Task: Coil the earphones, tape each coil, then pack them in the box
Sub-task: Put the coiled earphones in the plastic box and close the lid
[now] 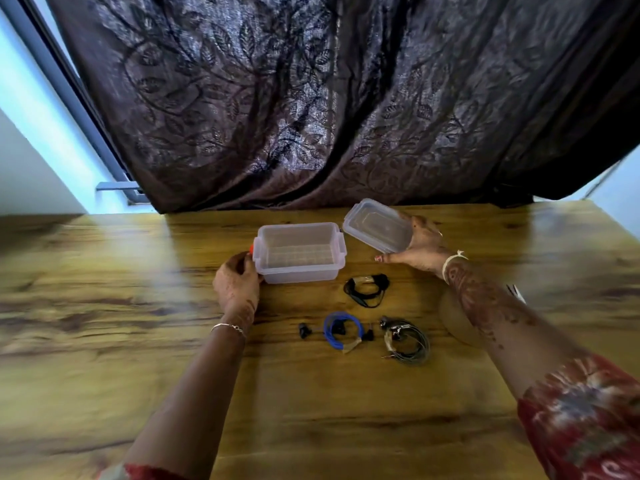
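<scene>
My left hand (237, 282): grasping the left end of the clear rectangular plastic box (299, 252), fingers curled against its wall, next to a small orange piece (251, 249) on that end.
My right hand (424, 244): holding the clear plastic lid (377, 225), thumb under its near edge and fingers behind its right edge.
Lid: off the box and tilted, raised beside my right palm. Its left corner is close to the box's right rim.
Box: open-topped with its ribbed floor showing. It stands on the wooden tabletop (104, 306) just right of my left hand.
Black coiled earphones (367, 289): on the tabletop below my right hand, near the box's right front corner but apart from it. A pale strip crosses the top of the coil.
Blue coiled earphones (341, 329): nearer me, between my forearms, with dark earbuds lying out on either side.
Grey coiled earphones (407, 339): just right of the blue coil, near my right forearm and not touching it.
Edges: the tabletop's far edge runs just beyond the box and lid, where the dark brown leaf-patterned curtain (311, 98) hangs. The right edge lies past my right hand.
Open room: a broad stretch of wood lies left of my left hand, and more lies toward me between my forearms.
</scene>
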